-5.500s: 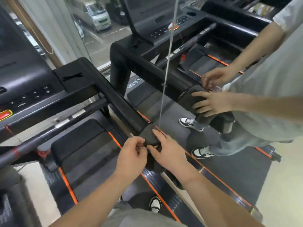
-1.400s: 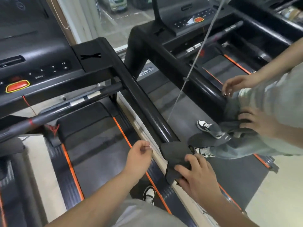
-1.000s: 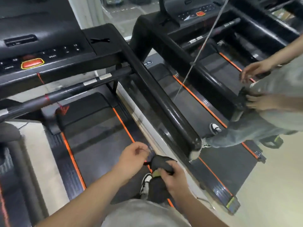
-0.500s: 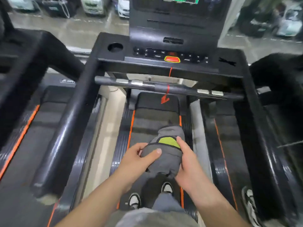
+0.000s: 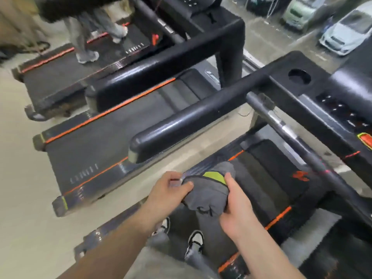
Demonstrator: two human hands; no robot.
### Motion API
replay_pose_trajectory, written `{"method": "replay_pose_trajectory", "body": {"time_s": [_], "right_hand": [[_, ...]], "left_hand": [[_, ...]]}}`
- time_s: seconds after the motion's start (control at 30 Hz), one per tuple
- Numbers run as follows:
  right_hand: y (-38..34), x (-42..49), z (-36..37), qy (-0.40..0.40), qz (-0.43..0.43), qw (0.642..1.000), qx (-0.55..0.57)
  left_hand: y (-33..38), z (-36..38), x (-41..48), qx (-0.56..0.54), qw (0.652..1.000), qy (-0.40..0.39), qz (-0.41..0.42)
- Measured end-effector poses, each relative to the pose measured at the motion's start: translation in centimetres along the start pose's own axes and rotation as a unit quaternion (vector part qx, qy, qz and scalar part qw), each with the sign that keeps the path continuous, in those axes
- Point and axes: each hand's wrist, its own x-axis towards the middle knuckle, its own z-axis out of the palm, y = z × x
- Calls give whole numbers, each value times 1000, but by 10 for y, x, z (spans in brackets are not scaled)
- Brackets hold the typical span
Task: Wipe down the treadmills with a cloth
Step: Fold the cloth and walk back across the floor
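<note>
I hold a grey cloth [image 5: 205, 194] with a yellow-green patch in front of me, above the belt of the treadmill [image 5: 267, 178] I stand on. My left hand [image 5: 169, 190] pinches the cloth's left edge. My right hand [image 5: 235, 210] grips its right side, fingers curled round the fabric. The treadmill's black left handrail [image 5: 191, 121] runs just above and to the left of my hands. Its console [image 5: 342, 109] with a red-orange button is at the right edge.
A second treadmill [image 5: 112, 133] with orange stripes lies to the left, with its own black rail [image 5: 161, 65]. On a third treadmill, further left, another person's legs [image 5: 88, 37] stand. Parked cars show through the window at top right. Pale floor lies at left.
The view has swung to the left, from the console straight ahead to the left handrail and the neighbouring treadmills. Both hands keep hold of the cloth in much the same pose.
</note>
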Motion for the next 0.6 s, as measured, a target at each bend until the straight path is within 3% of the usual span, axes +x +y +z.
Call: {"method": "replay_pose_trajectory", "body": {"time_s": [0.1,0.23,0.3,0.43,0.6], "right_hand": [[25,5,24,-12,30,997,-66],[72,-6,64,-63,45,984,-163],[99,-12,88,-96,61,968,-224],[178,-28,129,-141,64,916,-369],[300,-67,167,-235,121,811,-522]], "left_hand": [[-27,-24,-18,16,995,74,-63],[-58,-66,-56,-94,975,76,-185],[-74,-89,-71,-178,964,109,-168],[-107,-150,-114,-274,924,261,-59],[-158,-245,-181,-352,859,372,-8]]}}
